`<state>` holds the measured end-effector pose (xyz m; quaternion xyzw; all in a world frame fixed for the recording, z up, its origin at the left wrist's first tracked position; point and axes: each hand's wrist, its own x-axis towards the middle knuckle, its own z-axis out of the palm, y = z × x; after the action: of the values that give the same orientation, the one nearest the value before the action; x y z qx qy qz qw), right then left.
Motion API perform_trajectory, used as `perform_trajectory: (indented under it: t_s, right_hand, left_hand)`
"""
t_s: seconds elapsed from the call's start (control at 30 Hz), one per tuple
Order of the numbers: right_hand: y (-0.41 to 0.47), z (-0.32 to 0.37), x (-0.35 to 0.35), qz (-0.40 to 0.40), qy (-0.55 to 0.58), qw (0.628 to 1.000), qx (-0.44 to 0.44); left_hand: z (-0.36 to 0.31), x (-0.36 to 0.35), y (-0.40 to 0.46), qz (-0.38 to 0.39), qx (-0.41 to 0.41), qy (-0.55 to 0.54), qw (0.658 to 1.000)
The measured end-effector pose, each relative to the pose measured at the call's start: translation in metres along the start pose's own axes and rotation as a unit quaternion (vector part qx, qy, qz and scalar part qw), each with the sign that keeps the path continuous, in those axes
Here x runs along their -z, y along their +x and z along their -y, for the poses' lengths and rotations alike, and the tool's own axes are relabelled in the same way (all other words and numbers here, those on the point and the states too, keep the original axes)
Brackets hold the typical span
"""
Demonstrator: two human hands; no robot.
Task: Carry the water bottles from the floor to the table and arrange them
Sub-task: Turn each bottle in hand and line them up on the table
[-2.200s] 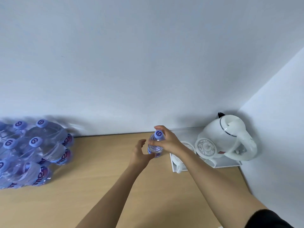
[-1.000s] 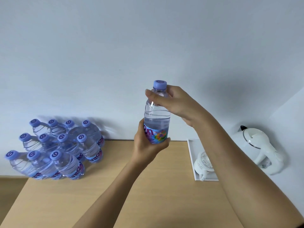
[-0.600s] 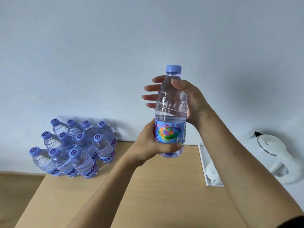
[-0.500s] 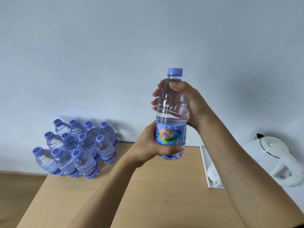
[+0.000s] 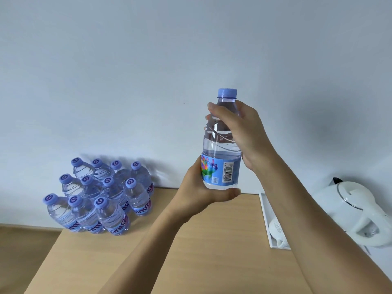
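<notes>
Clear plastic fills both hands: one bottle (image 5: 221,145) is held upright in the air above the worktop (image 5: 191,251), well in front of the pale wall (image 5: 148,60). The left hand (image 5: 201,194) cups its lower end, palm against the side and thumb curled under the base, just below the bright label (image 5: 220,170) with its barcode turned toward us. The right hand (image 5: 244,134) wraps the shoulder and upper body from the right, fingers (image 5: 214,108) curled round the front just under the neck, so the lilac cap (image 5: 227,93) stands free above them. Water reaches up to about the shoulder of the bottle. Both bare forearms rise from the lower edge of the view toward it.

Back on the worktop to the left, against the wall, stands a pack of bottles (image 5: 101,196) of the same kind, set close together in rows, each with a lilac cap bearing a swirl mark and a label with pink and purple lettering. They touch one another and stand well apart from the held bottle.

To the right, a white tray (image 5: 266,219) lies on the worktop; a white cup (image 5: 275,230) rests in it, partly hidden by the right forearm. Beyond it at the far right sits a white kettle (image 5: 356,211) with a curved handle and a dark tip at its spout. Lower left, past the worktop's edge, a strip of brown floor (image 5: 21,251) shows.
</notes>
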<state>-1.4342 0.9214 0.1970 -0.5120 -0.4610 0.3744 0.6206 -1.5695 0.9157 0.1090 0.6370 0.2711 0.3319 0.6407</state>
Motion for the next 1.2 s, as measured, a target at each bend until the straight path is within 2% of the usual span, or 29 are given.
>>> perform_trajectory:
  t_s: [0.1, 0.17, 0.23, 0.3, 0.43, 0.5, 0.63, 0.77, 0.83, 0.9, 1.0, 1.13, 1.2]
  right_hand:
    - [0.005, 0.009, 0.012, 0.095, 0.005, 0.995, -0.039]
    - [0.005, 0.013, 0.016, 0.148, 0.069, 0.985, -0.058]
    - [0.003, 0.013, 0.016, 0.174, 0.151, 0.97, -0.074]
    - [0.001, 0.012, 0.012, 0.185, 0.187, 0.962, -0.073]
    - [0.002, 0.014, 0.008, 0.117, 0.129, 0.983, -0.054]
    - [0.002, 0.014, 0.007, 0.073, 0.088, 0.993, -0.036]
    - [-0.001, 0.012, 0.003, 0.009, 0.06, 0.998, -0.024]
    - [-0.002, 0.013, -0.001, -0.056, 0.019, 0.998, -0.003]
    - [-0.004, 0.012, -0.003, -0.059, 0.007, 0.998, 0.007]
    - [-0.006, 0.013, -0.001, -0.027, 0.001, 1.0, 0.008]
    - [-0.005, 0.018, 0.009, 0.074, 0.016, 0.997, -0.007]
    - [-0.008, 0.016, 0.012, 0.165, 0.19, 0.965, -0.071]
    - [-0.011, 0.014, 0.01, 0.183, 0.205, 0.959, -0.074]
  left_hand:
    - [-0.008, 0.008, -0.003, 0.053, -0.003, -0.027, 0.998]
    - [-0.013, 0.012, -0.004, 0.1, -0.011, -0.029, 0.994]
    - [-0.017, 0.014, -0.005, 0.148, -0.013, -0.037, 0.988]
    - [-0.018, 0.013, -0.005, 0.157, -0.011, -0.036, 0.987]
    - [-0.018, 0.01, -0.005, 0.154, -0.006, -0.039, 0.987]
    - [-0.018, 0.007, -0.005, 0.128, 0.005, -0.031, 0.991]
    - [-0.016, 0.003, -0.005, 0.079, 0.015, -0.052, 0.995]
    - [-0.017, -0.002, -0.005, 0.031, 0.002, -0.005, 0.999]
    - [-0.015, -0.003, -0.005, 0.016, 0.003, 0.007, 1.0]
    - [-0.015, -0.003, -0.007, 0.026, 0.004, 0.002, 1.0]
    - [-0.016, 0.002, -0.009, 0.075, 0.008, -0.027, 0.997]
    - [-0.021, 0.006, -0.013, 0.145, 0.002, -0.067, 0.987]
    - [-0.022, 0.005, -0.014, 0.157, 0.005, -0.07, 0.985]
